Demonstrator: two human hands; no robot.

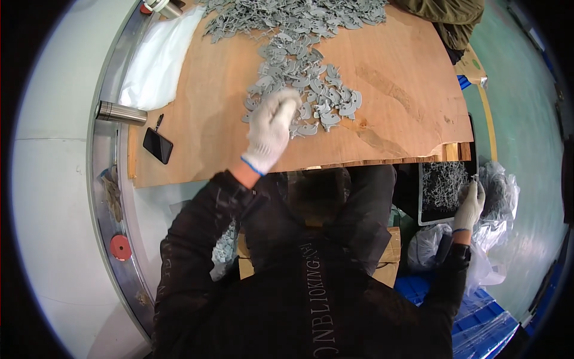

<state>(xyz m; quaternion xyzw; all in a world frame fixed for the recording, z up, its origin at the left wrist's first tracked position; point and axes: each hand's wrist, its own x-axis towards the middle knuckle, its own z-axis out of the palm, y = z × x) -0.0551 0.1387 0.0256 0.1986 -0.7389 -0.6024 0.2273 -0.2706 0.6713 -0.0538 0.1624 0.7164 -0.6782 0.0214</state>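
My left hand, in a white knit glove with a blue cuff, hovers over the near edge of a spread of grey curved plastic parts on the wooden table. Its fingers are curled together, and whatever they hold, if anything, is hidden. Far to the right and below the tabletop, my right hand, gloved the same way, is beside a black bin. Thin grey branching plastic scraps fill that bin. The right fingers are pinched, with a tiny bit at their tips that is too small to name.
A bigger heap of grey parts covers the table's far side. On the left lie a phone, a steel flask and a white plastic sheet. Clear bags flank the bin. Another person's sleeve shows at far right.
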